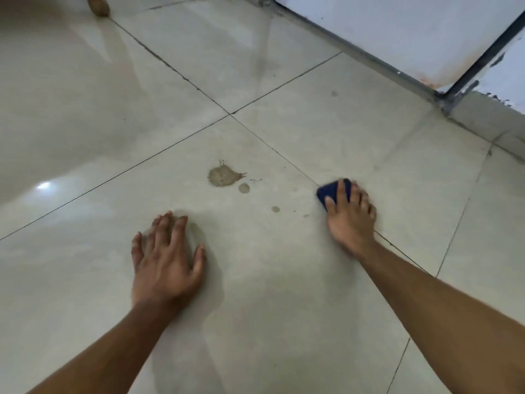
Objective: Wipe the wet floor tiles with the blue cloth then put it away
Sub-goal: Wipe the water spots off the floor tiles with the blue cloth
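Pressing down on the blue cloth [331,193], the right hand [350,220] lies flat over it, fingers spread across the folded pad; whether the thumb curls under its near edge is hard to tell, since the hand is slightly blurred. Cloth sits on the floor tiles [284,280] right at a grout line, right of the wet patch. Right forearm runs long and straight from the lower right corner. Left hand [166,258] holds nothing: palm down on the tile, fingers splayed and pointing forward, thumb out to the right, forearm coming in from the lower left. Between the hands, a brownish puddle [223,176] with a few smaller drops [244,188] trailing toward the cloth, near but not touching it. Open tile spreads left and forward of the puddle. Far right, a dark metal frame [369,58] with white panels bounds the floor, well apart from the cloth. A brown object [98,5] sits at the top left edge, cut off.
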